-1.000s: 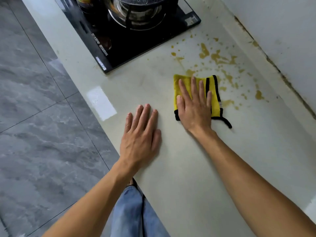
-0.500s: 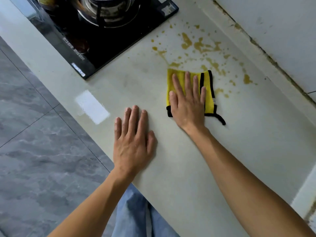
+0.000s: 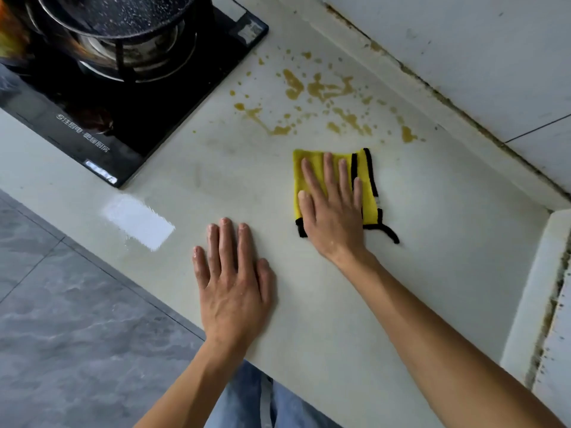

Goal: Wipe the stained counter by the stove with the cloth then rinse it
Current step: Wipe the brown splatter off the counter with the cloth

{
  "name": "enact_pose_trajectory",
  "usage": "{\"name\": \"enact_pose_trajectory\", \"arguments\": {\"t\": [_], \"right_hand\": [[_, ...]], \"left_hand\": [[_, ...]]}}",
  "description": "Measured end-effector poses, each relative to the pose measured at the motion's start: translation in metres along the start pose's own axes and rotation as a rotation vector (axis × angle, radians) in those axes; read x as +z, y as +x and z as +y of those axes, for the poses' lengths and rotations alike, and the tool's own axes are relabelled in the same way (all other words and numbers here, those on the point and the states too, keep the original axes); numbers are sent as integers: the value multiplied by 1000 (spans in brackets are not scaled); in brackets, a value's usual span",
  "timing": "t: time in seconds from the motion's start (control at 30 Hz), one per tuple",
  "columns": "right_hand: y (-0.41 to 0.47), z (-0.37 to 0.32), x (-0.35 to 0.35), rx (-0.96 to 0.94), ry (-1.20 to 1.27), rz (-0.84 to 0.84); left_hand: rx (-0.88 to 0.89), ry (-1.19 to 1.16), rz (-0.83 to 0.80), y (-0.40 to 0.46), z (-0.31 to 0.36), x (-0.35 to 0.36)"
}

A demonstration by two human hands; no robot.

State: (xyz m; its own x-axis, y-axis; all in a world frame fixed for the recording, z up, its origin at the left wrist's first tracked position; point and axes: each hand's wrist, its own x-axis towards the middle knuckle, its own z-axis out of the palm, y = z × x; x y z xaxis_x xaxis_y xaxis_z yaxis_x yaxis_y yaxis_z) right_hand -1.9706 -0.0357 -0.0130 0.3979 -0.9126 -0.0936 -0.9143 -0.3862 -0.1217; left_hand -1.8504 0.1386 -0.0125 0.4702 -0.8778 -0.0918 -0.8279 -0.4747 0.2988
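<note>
A folded yellow cloth (image 3: 367, 186) with black edging lies flat on the pale counter (image 3: 401, 288). My right hand (image 3: 332, 208) presses on it with straight fingers. Brown-yellow stains (image 3: 321, 88) are spattered on the counter just beyond the cloth, between the stove and the wall; a small bare gap separates cloth and stains. My left hand (image 3: 231, 282) rests flat on the counter to the left of the cloth, nearer the front edge, holding nothing.
A black gas stove (image 3: 129, 97) with a dark pan (image 3: 117, 13) on its burner sits at the upper left. A white wall (image 3: 463, 50) with a grimy seam runs along the back. A raised ledge (image 3: 537, 288) stands at right. Grey floor tiles (image 3: 61, 319) lie below the counter's edge.
My right hand has drawn the cloth back toward me, off the nearest stains, which are gone from that strip. My left hand stays flat in place. The camera view shifted.
</note>
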Motion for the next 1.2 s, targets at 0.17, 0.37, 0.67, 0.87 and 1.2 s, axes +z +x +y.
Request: {"name": "enact_pose_trajectory", "arguments": {"t": [0.17, 0.37, 0.67, 0.87, 1.2], "right_hand": [[-47, 45, -6, -150, 5, -46], [-36, 56, -27, 149, 416, 234], [0, 62, -55, 503, 347, 17], [-18, 57, -58, 254, 435, 128], [-26, 58, -69, 312, 470, 12]], "left_hand": [[-2, -12, 25, 0, 0, 1], [-7, -21, 45, 2, 1, 2], [-10, -17, 36, 2, 1, 0], [-15, -17, 40, 2, 1, 0], [-4, -19, 58, 1, -1, 2]]}}
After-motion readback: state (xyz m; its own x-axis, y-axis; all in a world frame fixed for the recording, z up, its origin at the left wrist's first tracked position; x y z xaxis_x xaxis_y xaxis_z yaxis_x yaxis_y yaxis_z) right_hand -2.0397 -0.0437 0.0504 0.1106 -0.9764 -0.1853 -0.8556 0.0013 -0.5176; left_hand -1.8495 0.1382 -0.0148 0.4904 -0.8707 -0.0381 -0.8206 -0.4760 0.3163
